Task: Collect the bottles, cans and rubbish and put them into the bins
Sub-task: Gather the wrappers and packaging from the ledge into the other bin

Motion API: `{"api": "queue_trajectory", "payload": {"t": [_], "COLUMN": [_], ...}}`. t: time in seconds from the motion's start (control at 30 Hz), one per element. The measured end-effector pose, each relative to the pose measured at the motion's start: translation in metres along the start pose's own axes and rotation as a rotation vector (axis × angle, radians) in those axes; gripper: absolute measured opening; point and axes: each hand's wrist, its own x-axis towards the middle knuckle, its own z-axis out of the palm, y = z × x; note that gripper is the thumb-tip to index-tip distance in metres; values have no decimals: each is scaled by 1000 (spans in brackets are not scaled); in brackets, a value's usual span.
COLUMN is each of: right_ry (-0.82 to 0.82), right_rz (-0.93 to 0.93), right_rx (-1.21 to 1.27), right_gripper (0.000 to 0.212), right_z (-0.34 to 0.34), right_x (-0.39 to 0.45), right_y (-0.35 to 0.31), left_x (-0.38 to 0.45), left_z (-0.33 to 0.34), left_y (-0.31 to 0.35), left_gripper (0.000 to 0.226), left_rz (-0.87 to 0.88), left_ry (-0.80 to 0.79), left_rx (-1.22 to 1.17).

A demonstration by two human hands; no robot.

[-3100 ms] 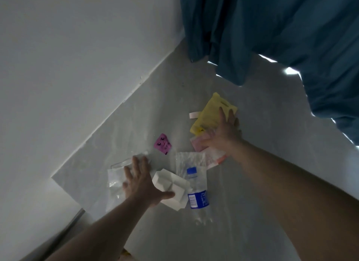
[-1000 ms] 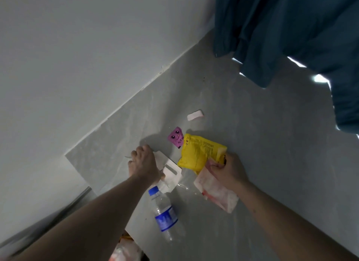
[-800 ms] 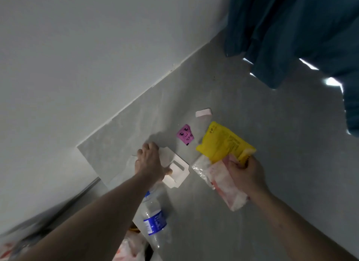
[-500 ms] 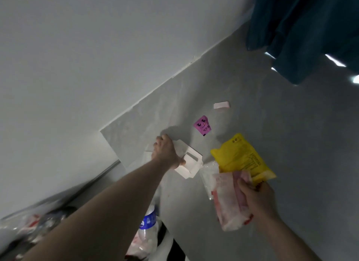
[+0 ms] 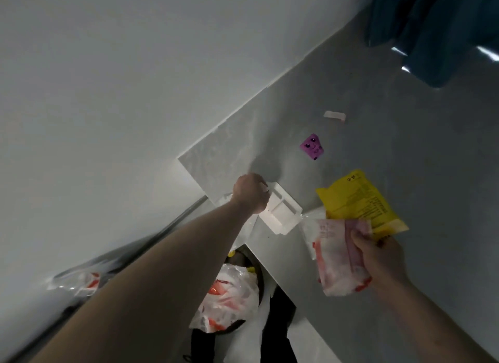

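My left hand (image 5: 249, 195) grips a white moulded packaging tray (image 5: 280, 212) together with a clear plastic sheet, lifted over the near corner of the grey surface (image 5: 405, 160). My right hand (image 5: 378, 260) holds a yellow packet (image 5: 356, 200) and a white wrapper with red print (image 5: 334, 257) bunched together. A small purple wrapper with a face (image 5: 312, 147) and a small pale scrap (image 5: 334, 116) lie on the surface farther off. Below the surface edge stands a dark bin (image 5: 279, 319) with a white and red plastic bag (image 5: 229, 300) in it.
A white wall (image 5: 135, 79) runs along the left. A dark teal curtain (image 5: 442, 25) hangs at the top right. Another clear wrapper with red print (image 5: 78, 280) lies low on the left beside a dark rail.
Both hands have lifted their rubbish and drawn back toward the near edge. The view has swung down and left, bringing the bin in; the water bottle has gone out of sight.
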Motion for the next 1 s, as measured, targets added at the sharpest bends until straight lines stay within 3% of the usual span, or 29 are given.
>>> {"api": "queue_trajectory", "payload": {"t": [0.13, 0.33, 0.43, 0.47, 0.5, 0.6, 0.67, 0.83, 1.0], "right_ry": [82, 185, 188, 184, 185, 142, 113, 20, -49], "right_rz": [-9, 3, 16, 18, 21, 18, 18, 26, 31], "right_rx": [5, 331, 416, 410, 379, 288, 196, 20, -107], "right_gripper": [20, 19, 68, 74, 69, 26, 16, 19, 24], "right_z": [4, 8, 16, 21, 26, 46, 58, 81, 96], "right_x": [-19, -80, -123, -141, -158, -211, -235, -274, -283], "right_y": [1, -15, -4, -1, 3, 14, 25, 57, 90], "left_x": [-16, -94, -150, -170, -189, -245, -279, -342, -377], "left_z": [-31, -111, -133, -135, -134, -110, -88, -48, -12], "left_y": [-13, -83, -136, -153, -170, -217, -240, -265, -263], "left_gripper": [24, 16, 21, 22, 23, 26, 26, 26, 19], "left_rz": [-33, -65, -74, -76, -77, -87, -111, -197, -254], "left_ry": [79, 185, 195, 184, 158, 15, -77, -124, -58], "left_rx": [-208, -580, -621, -627, -617, -564, -565, -607, -712]}}
